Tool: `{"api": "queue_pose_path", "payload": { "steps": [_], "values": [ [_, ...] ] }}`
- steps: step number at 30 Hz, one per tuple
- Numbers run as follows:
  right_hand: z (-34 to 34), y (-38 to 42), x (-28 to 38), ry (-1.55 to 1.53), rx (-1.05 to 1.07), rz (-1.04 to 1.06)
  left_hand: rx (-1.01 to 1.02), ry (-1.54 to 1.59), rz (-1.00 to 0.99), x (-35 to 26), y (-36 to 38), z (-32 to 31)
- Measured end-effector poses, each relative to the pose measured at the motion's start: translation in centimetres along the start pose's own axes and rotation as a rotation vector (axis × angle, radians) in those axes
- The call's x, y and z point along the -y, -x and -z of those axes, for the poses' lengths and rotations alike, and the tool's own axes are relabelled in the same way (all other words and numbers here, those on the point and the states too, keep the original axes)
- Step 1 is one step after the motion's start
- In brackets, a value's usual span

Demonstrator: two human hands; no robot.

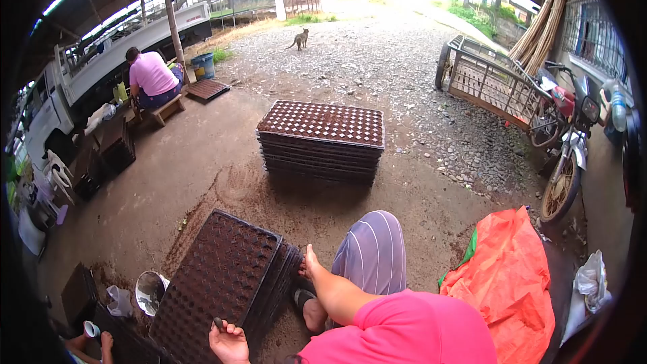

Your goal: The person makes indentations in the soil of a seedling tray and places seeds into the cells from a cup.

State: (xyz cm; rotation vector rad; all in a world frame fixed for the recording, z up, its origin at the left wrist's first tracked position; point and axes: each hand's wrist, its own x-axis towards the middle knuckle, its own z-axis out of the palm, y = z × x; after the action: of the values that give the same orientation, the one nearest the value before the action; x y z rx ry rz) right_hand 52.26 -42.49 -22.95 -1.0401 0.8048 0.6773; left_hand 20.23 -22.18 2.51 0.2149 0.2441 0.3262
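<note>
My left hand (229,344), at the bottom, pinches a small dark object (218,324) over the near edge of a stack of dark trays (222,269). The cells of its top tray look filled with brown material. At the right side of that stack is my right hand (310,264), fingers apart, with no held thing visible. Farther forward stands another tray stack (322,125), its top tray patterned with light squares.
A person (153,73) sits on a bench near a truck. Another person's hands (106,342), near a white cup (91,329), show at lower left. A bucket (151,291), an orange sheet (505,283), a motorcycle (566,155) with a sidecar and a cat (300,39) are around.
</note>
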Motion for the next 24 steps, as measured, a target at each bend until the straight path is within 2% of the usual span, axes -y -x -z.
{"api": "queue_pose_path", "payload": {
  "steps": [10, 12, 14, 24],
  "values": [
    [0.0, 0.0, -0.2, 0.005, 0.01, 0.008, 0.057, 0.008, 0.03, 0.5, -0.1, 0.4],
    [0.0, -0.2, -0.4, 0.005, 0.013, 0.009, -0.262, -0.109, -0.079, 1.3, -0.1, 0.9],
    [-0.1, -0.3, -0.5, 0.005, 0.016, 0.007, -0.25, -0.134, -0.067, 1.3, -0.6, 2.9],
    [0.2, -3.5, -0.3, -0.004, 0.08, 0.008, -0.302, -0.152, -0.056, 2.0, -0.4, 2.3]
  ]
}}
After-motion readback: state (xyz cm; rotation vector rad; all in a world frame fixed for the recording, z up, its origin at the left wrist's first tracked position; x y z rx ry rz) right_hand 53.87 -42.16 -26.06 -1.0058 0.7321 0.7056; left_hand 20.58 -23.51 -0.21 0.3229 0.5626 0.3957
